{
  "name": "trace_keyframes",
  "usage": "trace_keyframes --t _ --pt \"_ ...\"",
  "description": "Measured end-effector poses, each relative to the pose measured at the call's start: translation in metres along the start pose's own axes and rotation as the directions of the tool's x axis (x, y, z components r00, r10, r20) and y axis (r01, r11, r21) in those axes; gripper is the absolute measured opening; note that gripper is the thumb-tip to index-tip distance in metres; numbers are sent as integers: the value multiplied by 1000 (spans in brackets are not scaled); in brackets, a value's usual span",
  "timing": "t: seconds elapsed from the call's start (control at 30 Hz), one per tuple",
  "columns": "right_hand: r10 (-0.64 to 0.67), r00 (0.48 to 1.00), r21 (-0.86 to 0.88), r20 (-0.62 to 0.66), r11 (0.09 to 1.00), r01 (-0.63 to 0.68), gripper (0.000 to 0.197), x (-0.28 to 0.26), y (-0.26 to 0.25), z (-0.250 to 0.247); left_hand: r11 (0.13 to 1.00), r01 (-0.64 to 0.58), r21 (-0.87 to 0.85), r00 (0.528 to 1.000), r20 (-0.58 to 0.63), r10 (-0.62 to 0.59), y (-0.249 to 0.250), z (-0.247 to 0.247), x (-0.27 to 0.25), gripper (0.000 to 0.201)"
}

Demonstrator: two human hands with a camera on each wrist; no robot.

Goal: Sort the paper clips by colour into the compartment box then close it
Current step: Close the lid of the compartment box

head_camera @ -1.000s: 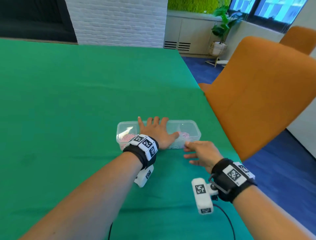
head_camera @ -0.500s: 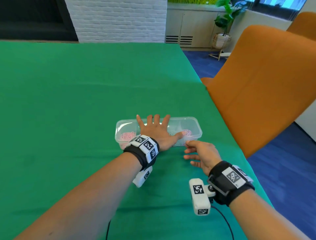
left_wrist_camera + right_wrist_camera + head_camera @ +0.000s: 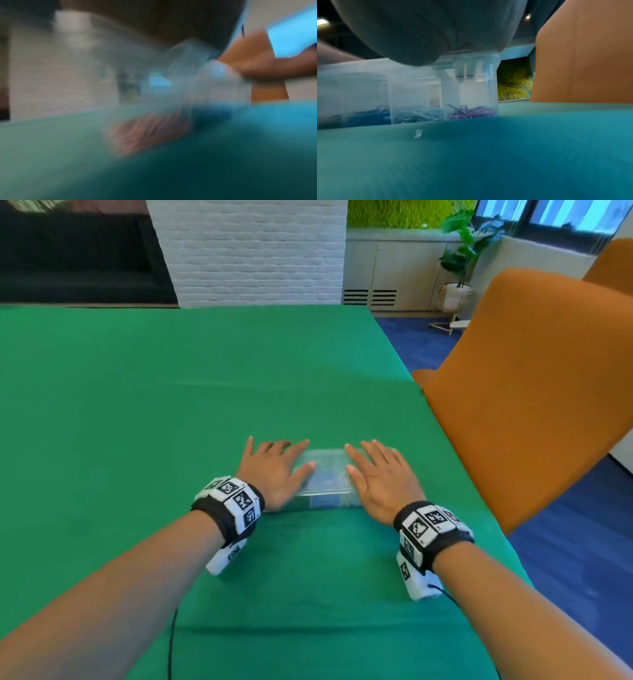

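We see two hands, both flat, on one clear box [image 3: 324, 474] near the right edge of the green table [image 3: 171, 405]. Left hand [image 3: 274, 470] lies palm down on the box's left end, fingers straight and spread, thumb angled across the lid. Right hand [image 3: 382, 477] does the same on the right end, fingers straight, close together. Neither grips; both press or rest on top. From the head we make out only a blue patch through the lid between the hands. The right wrist view adds the front wall of the box [image 3: 412, 94] from table level: three compartments showing, with dark blue clips [image 3: 368, 115], pale blue clips [image 3: 418, 114] and purple clips [image 3: 471, 112], one colour in each, the palm dark overhead. The left wrist view is badly blurred; we catch a pinkish smear of clips [image 3: 149, 132] and cannot count them. One orange chair [image 3: 531, 392] stands just beside the table.
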State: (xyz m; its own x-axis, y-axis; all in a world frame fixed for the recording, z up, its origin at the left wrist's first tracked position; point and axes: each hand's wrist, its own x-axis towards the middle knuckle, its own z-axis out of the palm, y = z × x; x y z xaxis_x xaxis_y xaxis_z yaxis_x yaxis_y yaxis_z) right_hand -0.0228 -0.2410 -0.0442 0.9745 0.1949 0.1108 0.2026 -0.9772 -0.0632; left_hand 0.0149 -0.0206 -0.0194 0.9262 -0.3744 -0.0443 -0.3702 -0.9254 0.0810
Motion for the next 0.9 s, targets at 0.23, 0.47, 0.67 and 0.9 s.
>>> trace_keyframes --t 0.23,0.47,0.67,0.9 --pt "-42 989 167 140 986 18 60 5 8 -17 997 -57 51 998 -18 58 -3 8 -6 92" --pt "-88 899 117 428 992 41 113 24 33 -59 998 -50 23 998 25 49 -3 8 -3 97" --pt "-50 875 -67 482 993 93 126 32 26 -70 998 -59 24 998 28 58 -4 7 -4 96" --pt "-138 934 -188 328 960 208 114 24 30 -49 998 -49 43 999 19 48 -3 9 -3 93"
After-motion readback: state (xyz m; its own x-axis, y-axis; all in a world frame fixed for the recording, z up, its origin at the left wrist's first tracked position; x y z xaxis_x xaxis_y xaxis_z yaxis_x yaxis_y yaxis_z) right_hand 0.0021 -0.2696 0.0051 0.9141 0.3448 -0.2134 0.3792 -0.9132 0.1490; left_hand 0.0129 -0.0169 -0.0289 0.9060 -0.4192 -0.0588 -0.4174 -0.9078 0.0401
